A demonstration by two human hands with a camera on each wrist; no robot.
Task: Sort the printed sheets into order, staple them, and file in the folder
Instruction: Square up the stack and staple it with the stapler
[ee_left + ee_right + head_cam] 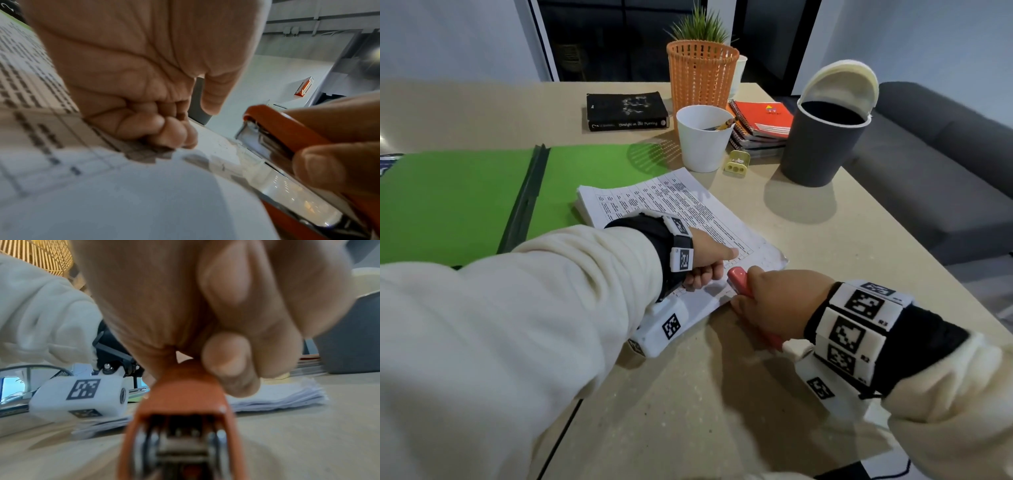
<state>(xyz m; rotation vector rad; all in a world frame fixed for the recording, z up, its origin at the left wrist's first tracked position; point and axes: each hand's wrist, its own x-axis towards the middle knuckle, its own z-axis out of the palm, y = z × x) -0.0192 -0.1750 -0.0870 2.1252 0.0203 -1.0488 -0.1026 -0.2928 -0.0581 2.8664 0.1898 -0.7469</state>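
Note:
A stack of printed sheets (681,205) lies on the beige table, its far corner overlapping the open green folder (465,198). My left hand (709,260) rests on the stack's near part as a fist, fingers curled under (156,126) with the thumb out, holding nothing. My right hand (780,301) grips an orange-red stapler (738,279) whose nose sits over the stack's near edge, right beside the left fist. In the left wrist view the stapler (287,129) has its jaws around the edge of the sheets (41,129). The right wrist view looks along the stapler (185,394) from behind.
Behind the stack stand a white cup of pencils (703,137), a yellow sharpener (738,162), a dark bin with a raised lid (825,140), spiral notebooks (763,123), an orange basket (702,73) and a black book (626,111). A grey sofa (945,171) lies beyond the table's right edge.

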